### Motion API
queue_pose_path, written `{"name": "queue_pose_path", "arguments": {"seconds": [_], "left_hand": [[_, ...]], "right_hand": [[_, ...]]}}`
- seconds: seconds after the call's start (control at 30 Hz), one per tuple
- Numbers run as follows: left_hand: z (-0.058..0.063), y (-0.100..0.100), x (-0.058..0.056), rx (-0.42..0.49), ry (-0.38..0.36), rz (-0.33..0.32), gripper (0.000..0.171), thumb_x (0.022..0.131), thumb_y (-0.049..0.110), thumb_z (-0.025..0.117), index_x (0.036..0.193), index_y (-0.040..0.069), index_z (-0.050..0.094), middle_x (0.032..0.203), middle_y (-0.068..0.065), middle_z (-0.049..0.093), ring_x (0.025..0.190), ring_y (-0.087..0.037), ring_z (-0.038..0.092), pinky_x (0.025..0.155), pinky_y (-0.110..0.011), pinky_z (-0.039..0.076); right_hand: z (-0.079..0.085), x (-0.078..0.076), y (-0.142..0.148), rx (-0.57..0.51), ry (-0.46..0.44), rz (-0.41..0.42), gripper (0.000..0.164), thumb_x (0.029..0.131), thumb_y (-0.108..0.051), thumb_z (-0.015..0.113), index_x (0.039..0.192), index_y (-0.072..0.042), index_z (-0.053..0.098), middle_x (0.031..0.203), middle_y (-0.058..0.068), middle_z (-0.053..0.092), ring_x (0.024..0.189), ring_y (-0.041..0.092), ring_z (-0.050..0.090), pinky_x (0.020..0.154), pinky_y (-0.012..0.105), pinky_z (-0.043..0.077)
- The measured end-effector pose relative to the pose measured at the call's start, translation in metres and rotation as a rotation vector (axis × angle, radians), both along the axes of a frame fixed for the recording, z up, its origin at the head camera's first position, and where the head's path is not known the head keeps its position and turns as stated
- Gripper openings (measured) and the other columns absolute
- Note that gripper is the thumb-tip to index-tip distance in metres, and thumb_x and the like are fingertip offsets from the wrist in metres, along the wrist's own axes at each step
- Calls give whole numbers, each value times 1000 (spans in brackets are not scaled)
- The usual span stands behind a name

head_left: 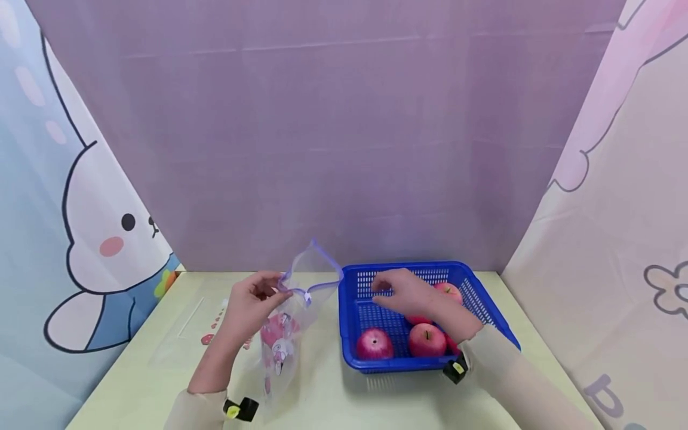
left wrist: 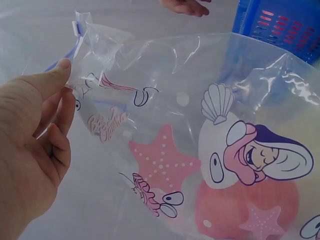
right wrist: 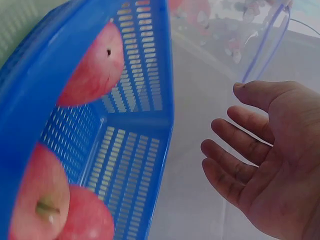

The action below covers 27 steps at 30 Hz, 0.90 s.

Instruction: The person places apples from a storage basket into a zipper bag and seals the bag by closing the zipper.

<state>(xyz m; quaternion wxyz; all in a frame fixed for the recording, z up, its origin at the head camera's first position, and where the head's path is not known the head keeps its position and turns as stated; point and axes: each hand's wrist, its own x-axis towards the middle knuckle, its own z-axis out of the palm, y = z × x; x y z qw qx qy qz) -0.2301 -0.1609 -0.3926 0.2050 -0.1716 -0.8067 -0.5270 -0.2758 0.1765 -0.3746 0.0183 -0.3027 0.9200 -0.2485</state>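
Observation:
My left hand [head_left: 248, 307] pinches the rim of a clear plastic zip bag [head_left: 282, 352] between thumb and fingers. The bag's mouth gapes, edged by a purple zip strip with a white slider [head_left: 307, 297]. Pink starfish, a shell and cartoon figures are printed on its side in the left wrist view. My right hand [head_left: 400, 292] holds nothing; its fingers are loosely bent above the blue basket [head_left: 346, 334]. In the right wrist view its fingertips [right wrist: 241, 86] appear beside the bag's purple edge. Several red apples [head_left: 374, 344] lie in the basket, some partly behind my right forearm.
A second clear bag [head_left: 180, 328] with small red prints lies flat at the left of the pale yellow table [head_left: 317, 394]. A purple backdrop [head_left: 344, 149] rises behind the table, and printed cloths [head_left: 618, 239] hang at both sides.

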Motion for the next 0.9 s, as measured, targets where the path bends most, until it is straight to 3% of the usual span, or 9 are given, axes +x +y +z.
{"name": "queue_pose_path", "arguments": {"seconds": [0.23,0.47,0.57,0.77,0.9], "left_hand": [[2,6,-6,23,18,-46,27,80,8,80,105,9,69,84,-2,67,65,-20,61,57,-27,52],[7,12,-9,16,5,-25,28,80,9,80,105,15,69,84,0,67,65,-21,60,55,-29,52],[13,15,-14,-21,21,-38,28,82,13,80,107,16,68,85,1,67,65,-20,60,53,-29,52],[28,25,-24,-130,107,-68,30,82,16,79,110,13,68,84,4,66,64,-13,63,53,-30,53],[28,32,-26,-120,130,-76,29,81,13,81,107,10,69,82,4,66,62,-13,62,50,-30,52]], "right_hand": [[8,-16,18,14,41,7,13,89,-21,72,100,-17,66,95,-8,65,96,18,64,84,38,52],[13,-24,17,132,11,10,17,88,-23,73,102,-17,67,101,-4,66,100,18,62,86,38,51],[15,-26,14,218,29,54,21,87,-23,73,106,-15,67,103,-2,66,100,18,61,85,37,51],[24,-32,15,486,112,116,23,85,-23,74,104,-12,67,104,3,68,96,19,62,83,38,51],[28,-36,18,578,127,126,23,83,-22,75,101,-12,66,103,5,68,96,21,63,83,40,52]]}}
